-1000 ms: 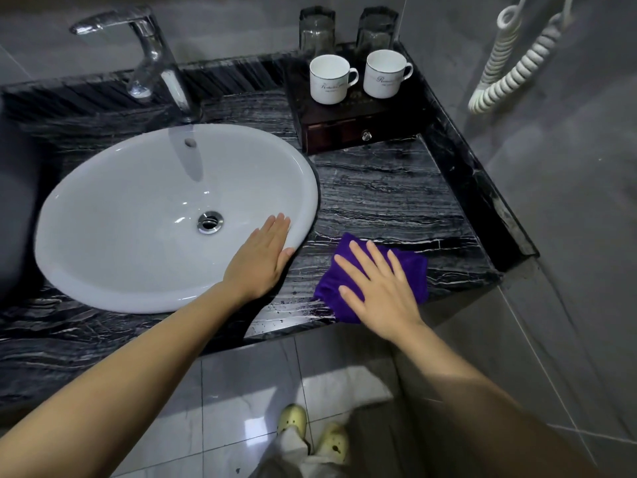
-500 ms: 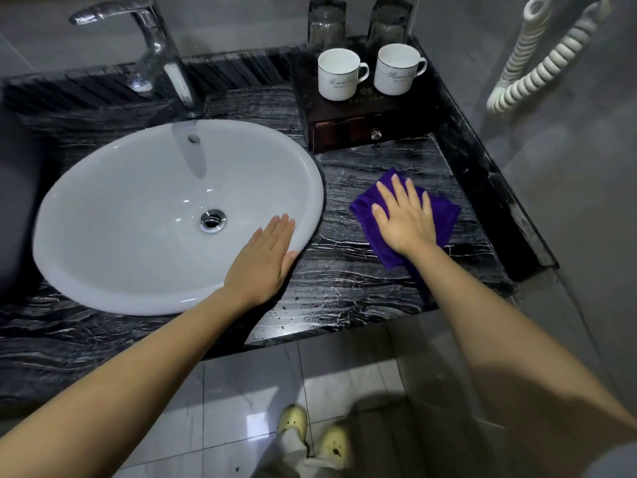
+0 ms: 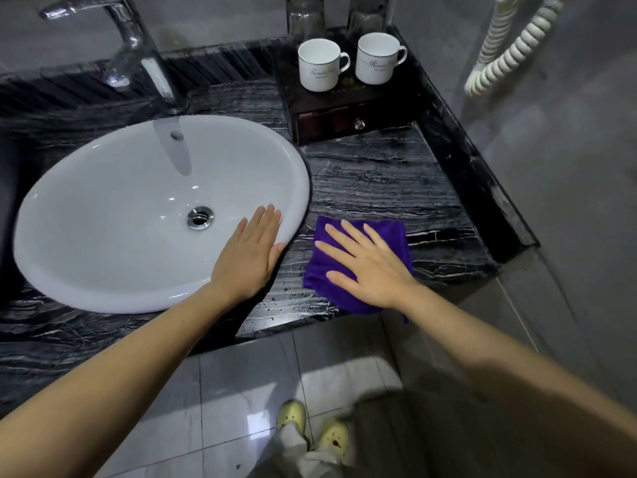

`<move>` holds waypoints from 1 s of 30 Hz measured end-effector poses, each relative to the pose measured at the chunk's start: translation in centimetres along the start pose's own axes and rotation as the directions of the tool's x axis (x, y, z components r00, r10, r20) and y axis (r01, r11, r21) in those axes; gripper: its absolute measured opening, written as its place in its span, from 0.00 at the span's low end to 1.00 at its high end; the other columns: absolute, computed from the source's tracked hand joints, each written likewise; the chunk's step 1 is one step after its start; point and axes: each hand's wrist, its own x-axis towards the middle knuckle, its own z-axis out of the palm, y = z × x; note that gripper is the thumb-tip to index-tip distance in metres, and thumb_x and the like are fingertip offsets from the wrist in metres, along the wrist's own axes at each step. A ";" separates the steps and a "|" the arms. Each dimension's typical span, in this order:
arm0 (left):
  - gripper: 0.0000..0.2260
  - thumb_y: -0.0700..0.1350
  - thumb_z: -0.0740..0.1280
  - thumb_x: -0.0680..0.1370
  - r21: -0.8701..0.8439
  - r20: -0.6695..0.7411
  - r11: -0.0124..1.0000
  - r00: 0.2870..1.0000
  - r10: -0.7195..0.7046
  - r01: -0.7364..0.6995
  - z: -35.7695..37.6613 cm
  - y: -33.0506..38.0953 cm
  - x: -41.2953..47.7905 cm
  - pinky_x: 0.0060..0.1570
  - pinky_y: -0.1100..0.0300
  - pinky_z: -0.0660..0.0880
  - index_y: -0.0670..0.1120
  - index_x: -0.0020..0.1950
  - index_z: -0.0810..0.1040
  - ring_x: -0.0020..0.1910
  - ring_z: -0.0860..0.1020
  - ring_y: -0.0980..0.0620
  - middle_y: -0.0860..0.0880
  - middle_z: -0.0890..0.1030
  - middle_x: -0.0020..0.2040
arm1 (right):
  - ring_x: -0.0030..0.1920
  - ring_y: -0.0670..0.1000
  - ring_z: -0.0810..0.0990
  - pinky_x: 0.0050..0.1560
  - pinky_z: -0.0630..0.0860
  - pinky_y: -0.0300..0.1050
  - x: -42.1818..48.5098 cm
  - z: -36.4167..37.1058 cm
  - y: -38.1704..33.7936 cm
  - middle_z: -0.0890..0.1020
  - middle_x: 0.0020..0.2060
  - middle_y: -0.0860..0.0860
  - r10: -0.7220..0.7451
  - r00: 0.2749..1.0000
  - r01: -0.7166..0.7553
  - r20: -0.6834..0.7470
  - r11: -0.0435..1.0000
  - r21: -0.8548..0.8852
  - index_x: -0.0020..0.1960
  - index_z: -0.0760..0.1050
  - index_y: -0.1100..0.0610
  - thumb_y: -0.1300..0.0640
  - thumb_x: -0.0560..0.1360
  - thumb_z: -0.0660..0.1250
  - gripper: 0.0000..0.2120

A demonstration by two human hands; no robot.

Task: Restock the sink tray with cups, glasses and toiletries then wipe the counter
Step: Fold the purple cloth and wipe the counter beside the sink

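Observation:
A purple cloth (image 3: 396, 236) lies on the black marble counter (image 3: 379, 181), close to its front edge and right of the basin. My right hand (image 3: 368, 267) presses flat on the cloth with fingers spread. My left hand (image 3: 251, 260) rests flat on the rim of the white sink basin (image 3: 113, 215). At the back right stands a dark wooden tray box (image 3: 348, 112) with a small drawer. Two white cups (image 3: 319, 65) (image 3: 377, 58) stand on it, with two clear glasses (image 3: 305, 15) behind them.
A chrome faucet (image 3: 134, 46) rises behind the basin. A white coiled cord (image 3: 510, 46) hangs on the right wall. A raised black ledge (image 3: 475, 174) bounds the counter's right side. Tiled floor and my yellow shoes (image 3: 310, 429) lie below.
My right hand slid the cloth from the middle of the counter back toward the front edge and a little left. The left hand stayed on the basin rim.

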 end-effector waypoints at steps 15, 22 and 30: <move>0.28 0.55 0.41 0.79 -0.004 -0.003 1.000 1.000 -0.021 0.021 -0.1 0.8 0.7 0.76 0.51 0.48 0.44 0.76 0.49 0.77 0.49 0.50 0.46 0.52 0.78 | 0.78 0.52 0.49 0.76 0.45 0.54 -0.9 -1.7 10.2 0.52 0.78 0.47 0.426 0.893 -0.428 -0.146 0.904 0.017 0.76 0.52 0.45 0.37 0.77 0.44 0.29; 0.25 0.52 0.45 0.80 -0.028 0.006 0.999 1.000 -0.029 0.029 0.2 1.2 0.4 0.75 0.52 0.46 0.44 0.76 0.49 0.77 0.48 0.50 0.47 0.52 0.78 | 0.77 0.58 0.49 0.75 0.44 0.58 -1.1 1.4 0.8 0.53 0.77 0.55 0.683 0.708 -0.670 -0.179 0.730 0.136 0.77 0.53 0.52 0.41 0.76 0.47 0.31; 0.24 0.50 0.48 0.82 -0.185 0.101 0.983 0.995 -0.003 0.022 -0.5 1.2 1.3 0.75 0.53 0.45 0.44 0.76 0.48 0.77 0.46 0.50 0.47 0.49 0.78 | 0.73 0.62 0.63 0.70 0.51 0.61 1.7 2.8 -10.3 0.66 0.73 0.58 0.685 0.700 -0.664 -0.203 0.729 0.168 0.72 0.66 0.57 0.43 0.73 0.50 0.32</move>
